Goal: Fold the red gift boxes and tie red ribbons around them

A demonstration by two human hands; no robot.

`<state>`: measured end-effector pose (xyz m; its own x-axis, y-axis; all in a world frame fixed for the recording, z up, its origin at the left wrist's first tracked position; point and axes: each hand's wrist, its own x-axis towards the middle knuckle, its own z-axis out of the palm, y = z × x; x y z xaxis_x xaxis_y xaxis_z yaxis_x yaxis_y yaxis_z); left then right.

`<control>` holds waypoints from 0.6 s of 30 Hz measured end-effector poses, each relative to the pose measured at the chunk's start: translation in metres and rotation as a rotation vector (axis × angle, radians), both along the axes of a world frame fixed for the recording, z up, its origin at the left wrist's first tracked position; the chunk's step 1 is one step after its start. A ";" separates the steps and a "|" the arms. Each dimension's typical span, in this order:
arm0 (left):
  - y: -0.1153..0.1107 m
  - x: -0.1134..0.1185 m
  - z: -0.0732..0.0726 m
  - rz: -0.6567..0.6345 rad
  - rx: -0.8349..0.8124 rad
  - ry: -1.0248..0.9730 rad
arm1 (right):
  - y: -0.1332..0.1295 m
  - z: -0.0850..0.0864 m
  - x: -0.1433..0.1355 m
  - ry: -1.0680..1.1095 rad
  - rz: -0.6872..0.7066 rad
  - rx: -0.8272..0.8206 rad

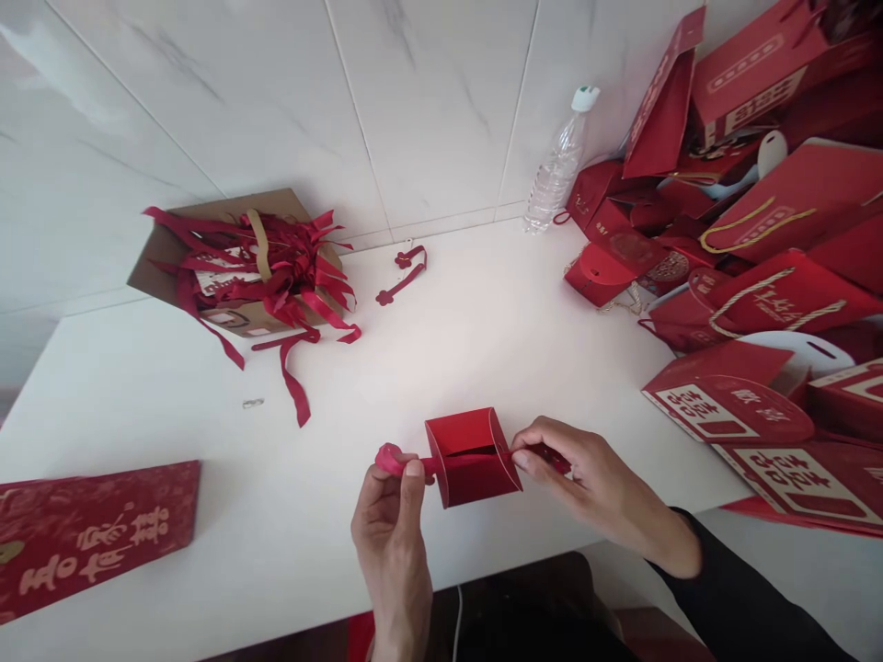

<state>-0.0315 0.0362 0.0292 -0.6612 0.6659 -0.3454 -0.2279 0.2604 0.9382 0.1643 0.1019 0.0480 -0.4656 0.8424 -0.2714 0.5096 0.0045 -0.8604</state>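
A small red gift box (475,487) sits between my hands near the table's front edge, its top parted by a dark slit. My left hand (396,524) pinches one end of a red ribbon (392,460) at the box's left side. On the other side, my right hand (579,469) is closed on the ribbon's other end, close against the box's right edge. A short piece of the ribbon shows past the right fingers. How the ribbon runs through or around the box is partly hidden.
A cardboard box (155,253) overflowing with red ribbons stands at the back left. Ribbon strips with flower ends (407,280) lie beside it. A plastic bottle (552,175) stands by the wall. Red gift boxes and bags (759,285) crowd the right; a red bag (138,524) lies left.
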 end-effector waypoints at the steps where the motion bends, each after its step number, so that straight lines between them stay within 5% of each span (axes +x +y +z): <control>1: 0.000 0.001 0.001 -0.013 0.012 0.010 | 0.000 0.000 0.000 -0.005 -0.002 0.001; 9: 0.000 -0.001 -0.007 -0.017 -0.020 0.018 | -0.001 -0.002 0.002 0.095 -0.030 -0.221; 18: -0.008 0.002 -0.009 -0.150 0.154 0.358 | -0.002 -0.006 0.000 0.077 0.016 -0.084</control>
<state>-0.0296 0.0277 0.0200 -0.6130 0.7901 -0.0005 0.1494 0.1165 0.9819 0.1640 0.1003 0.0419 -0.5008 0.8105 -0.3039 0.4426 -0.0620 -0.8946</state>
